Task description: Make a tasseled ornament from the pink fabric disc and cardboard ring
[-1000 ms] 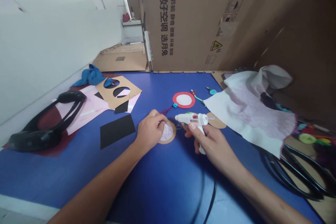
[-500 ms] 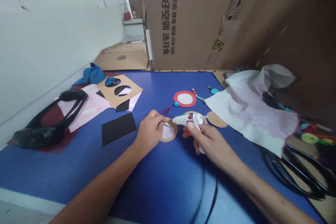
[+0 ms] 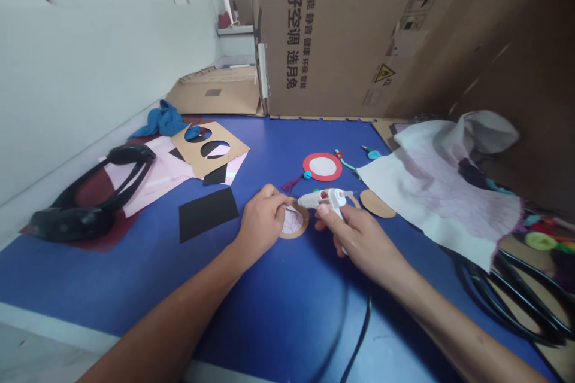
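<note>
My left hand (image 3: 263,221) pinches the edge of a small cardboard ring (image 3: 295,235) filled with thread-webbed white paper, lying on the blue mat (image 3: 112,278). My right hand (image 3: 357,239) grips a white hot glue gun (image 3: 324,198), its nozzle pointing left, just above the ring. My hands are close together but not touching. Just beyond the gun lie a tan cardboard disc (image 3: 376,203) and a red ring with a white centre (image 3: 322,166), with a small dark tassel (image 3: 291,184) beside it. To my left are a black paper sheet (image 3: 208,213), a cardboard stencil with round holes (image 3: 213,139), pink paper (image 3: 153,178) and a black strap (image 3: 90,209). To my right lies a crumpled white cloth (image 3: 438,191), and a large cardboard box (image 3: 341,36) stands ahead.
</note>
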A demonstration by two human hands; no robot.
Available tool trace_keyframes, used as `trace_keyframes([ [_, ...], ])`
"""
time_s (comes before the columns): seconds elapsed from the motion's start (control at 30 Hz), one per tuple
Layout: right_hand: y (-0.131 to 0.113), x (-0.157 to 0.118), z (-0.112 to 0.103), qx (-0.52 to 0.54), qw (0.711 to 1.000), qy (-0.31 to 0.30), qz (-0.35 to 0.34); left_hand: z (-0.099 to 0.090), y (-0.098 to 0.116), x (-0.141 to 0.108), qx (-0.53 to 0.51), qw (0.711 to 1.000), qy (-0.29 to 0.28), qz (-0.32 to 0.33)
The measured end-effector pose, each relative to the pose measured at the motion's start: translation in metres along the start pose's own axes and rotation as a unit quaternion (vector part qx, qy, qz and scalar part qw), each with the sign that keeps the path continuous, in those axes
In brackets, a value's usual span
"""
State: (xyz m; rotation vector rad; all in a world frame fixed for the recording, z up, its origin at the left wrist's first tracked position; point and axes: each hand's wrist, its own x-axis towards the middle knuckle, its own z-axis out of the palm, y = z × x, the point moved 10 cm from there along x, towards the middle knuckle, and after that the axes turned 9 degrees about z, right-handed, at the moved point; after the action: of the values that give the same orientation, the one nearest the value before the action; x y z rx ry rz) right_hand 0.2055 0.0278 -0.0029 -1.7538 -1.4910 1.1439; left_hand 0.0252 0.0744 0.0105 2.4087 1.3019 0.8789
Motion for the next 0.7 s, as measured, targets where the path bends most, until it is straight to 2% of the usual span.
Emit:
trace_keyframes([
  [0.7,-0.0057,0.0010,-0.0008,-0.033,0.999,0.008,-0.011,0.0046,0.0027,-0.0017,0.035,0.999,-0.002,0.011],
])
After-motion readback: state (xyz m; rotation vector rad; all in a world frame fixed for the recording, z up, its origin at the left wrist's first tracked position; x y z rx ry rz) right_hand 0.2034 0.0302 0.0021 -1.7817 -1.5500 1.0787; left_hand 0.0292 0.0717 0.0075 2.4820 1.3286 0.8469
